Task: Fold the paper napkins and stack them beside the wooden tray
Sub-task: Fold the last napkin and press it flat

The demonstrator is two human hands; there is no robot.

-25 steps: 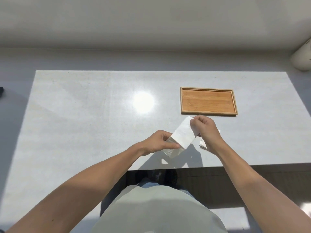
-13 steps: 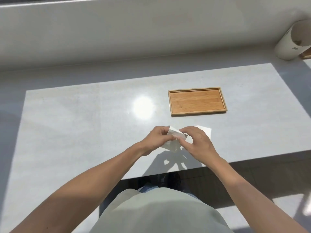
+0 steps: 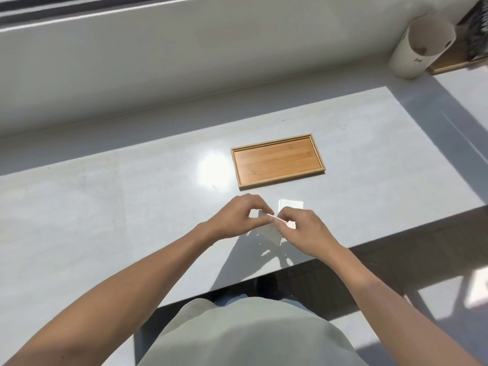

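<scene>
A small white paper napkin [image 3: 272,232], folded over, hangs just above the table between my two hands. My left hand [image 3: 235,219] pinches its upper edge from the left, and my right hand [image 3: 303,231] pinches the same edge from the right, fingertips almost touching. A flat white napkin pile [image 3: 289,204] lies on the table just beyond my right hand, partly hidden by it. The empty wooden tray [image 3: 277,160] sits a short way behind the pile.
The pale grey table [image 3: 132,207] has its front edge just below my hands. A white cylindrical container [image 3: 420,46] stands on the ledge at the far right, next to a wooden stand [image 3: 454,62] with dark items.
My right hand brought the napkin's far corner down to my left hand, folding it in half. The camera view has tilted up and turned, showing the white container.
</scene>
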